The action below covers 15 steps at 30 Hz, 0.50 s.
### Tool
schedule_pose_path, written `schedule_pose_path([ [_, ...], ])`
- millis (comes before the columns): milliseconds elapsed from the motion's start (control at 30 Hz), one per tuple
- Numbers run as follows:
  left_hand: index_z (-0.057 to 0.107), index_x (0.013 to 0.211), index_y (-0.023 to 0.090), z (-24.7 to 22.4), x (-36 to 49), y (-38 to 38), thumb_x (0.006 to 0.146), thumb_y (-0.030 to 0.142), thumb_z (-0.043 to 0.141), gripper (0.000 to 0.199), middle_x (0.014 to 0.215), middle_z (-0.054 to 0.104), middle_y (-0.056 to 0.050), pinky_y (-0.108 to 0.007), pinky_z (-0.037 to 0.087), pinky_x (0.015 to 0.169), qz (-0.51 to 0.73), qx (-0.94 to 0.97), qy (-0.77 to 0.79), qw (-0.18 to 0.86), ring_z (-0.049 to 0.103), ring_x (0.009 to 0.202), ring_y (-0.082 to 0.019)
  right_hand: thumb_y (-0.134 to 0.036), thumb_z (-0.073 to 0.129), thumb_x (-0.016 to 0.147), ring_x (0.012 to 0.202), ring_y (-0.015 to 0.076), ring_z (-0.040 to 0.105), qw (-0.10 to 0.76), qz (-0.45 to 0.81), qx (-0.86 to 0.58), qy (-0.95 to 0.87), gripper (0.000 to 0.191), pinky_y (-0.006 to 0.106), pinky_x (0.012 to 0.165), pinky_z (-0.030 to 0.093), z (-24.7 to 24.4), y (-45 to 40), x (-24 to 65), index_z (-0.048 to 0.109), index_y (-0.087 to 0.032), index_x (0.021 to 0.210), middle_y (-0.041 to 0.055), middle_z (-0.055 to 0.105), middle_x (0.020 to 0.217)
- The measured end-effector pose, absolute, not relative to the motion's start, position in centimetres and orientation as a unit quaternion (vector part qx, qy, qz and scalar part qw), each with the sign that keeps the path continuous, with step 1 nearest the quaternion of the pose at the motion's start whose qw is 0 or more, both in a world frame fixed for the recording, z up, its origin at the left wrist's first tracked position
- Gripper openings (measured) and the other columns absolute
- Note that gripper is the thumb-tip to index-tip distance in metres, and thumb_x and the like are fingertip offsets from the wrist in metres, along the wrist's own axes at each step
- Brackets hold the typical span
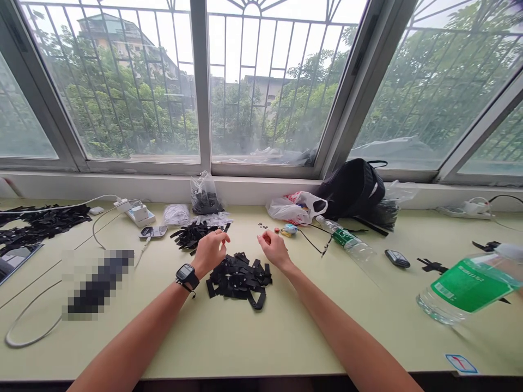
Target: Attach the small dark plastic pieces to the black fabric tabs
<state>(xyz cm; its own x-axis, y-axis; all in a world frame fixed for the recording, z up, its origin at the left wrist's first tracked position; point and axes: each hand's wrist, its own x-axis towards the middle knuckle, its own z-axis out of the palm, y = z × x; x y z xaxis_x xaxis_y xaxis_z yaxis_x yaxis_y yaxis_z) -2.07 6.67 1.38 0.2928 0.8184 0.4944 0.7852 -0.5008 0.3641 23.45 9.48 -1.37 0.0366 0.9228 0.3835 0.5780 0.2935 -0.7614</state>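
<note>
My left hand (210, 251), with a black watch (187, 275) on its wrist, hovers beside a pile of short black fabric strips (196, 235). Its fingers are loosely bent and apart, and I see nothing in them. My right hand (273, 250) is closed, its fingertips pressed together near several tiny dark pieces (262, 226) on the table; whatever they hold, if anything, is too small to make out. Between my forearms lies a second heap of black strips (239, 277), some looped, with small shiny spots on them.
Behind stand a clear bag of dark pieces (205, 197), a white plastic bag (296, 208) and a black backpack (351, 188). Rightward are an empty-looking bottle (347, 239), a black oval device (397, 258) and a large green-labelled bottle (466, 286). A power strip (141, 216) and cables lie left.
</note>
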Motion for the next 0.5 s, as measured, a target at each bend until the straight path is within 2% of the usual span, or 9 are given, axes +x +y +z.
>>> schedule_pose_path([
  [100,0.072,0.096,0.024,1.04,-1.6,6.34,0.088,0.016,0.055,0.02,0.099,0.07,-0.003,-0.027,0.044,0.069,0.313,0.829,0.46,0.06,0.064,0.077,-0.017,-0.037,0.058,0.089,0.063,0.0169,0.048,0.374,0.071,-0.58,-0.72,0.022,0.029,0.062,0.029,-1.67,9.52,24.05,0.052,-0.022,0.074,0.0017,0.057,0.068],
  [233,0.074,0.102,0.025,0.62,-1.36,6.08,0.093,0.026,0.056,0.02,0.104,0.071,-0.005,-0.027,0.047,0.072,0.295,0.845,0.436,0.088,0.065,0.082,-0.018,-0.031,0.057,0.09,0.074,0.0189,0.052,0.302,0.008,-0.573,-0.762,0.018,0.03,0.066,0.031,-1.93,9.47,24.45,0.053,-0.021,0.076,0.0053,0.063,0.08],
  [367,0.076,0.106,0.026,0.36,-1.31,6.13,0.095,0.03,0.056,0.024,0.104,0.071,-0.006,-0.028,0.048,0.078,0.287,0.86,0.408,0.11,0.066,0.091,-0.019,-0.03,0.056,0.091,0.079,0.0204,0.054,0.266,-0.034,-0.561,-0.783,0.016,0.031,0.073,0.033,-1.77,9.24,24.41,0.056,-0.021,0.078,0.0069,0.064,0.084],
  [500,0.078,0.099,0.027,0.4,-1.28,6.21,0.093,0.028,0.06,0.019,0.103,0.071,-0.005,-0.027,0.048,0.078,0.293,0.861,0.396,0.124,0.065,0.093,-0.019,-0.03,0.056,0.093,0.081,0.0214,0.054,0.257,-0.058,-0.55,-0.793,0.016,0.033,0.078,0.034,-1.31,8.89,24.23,0.06,-0.02,0.081,0.0078,0.064,0.085],
])
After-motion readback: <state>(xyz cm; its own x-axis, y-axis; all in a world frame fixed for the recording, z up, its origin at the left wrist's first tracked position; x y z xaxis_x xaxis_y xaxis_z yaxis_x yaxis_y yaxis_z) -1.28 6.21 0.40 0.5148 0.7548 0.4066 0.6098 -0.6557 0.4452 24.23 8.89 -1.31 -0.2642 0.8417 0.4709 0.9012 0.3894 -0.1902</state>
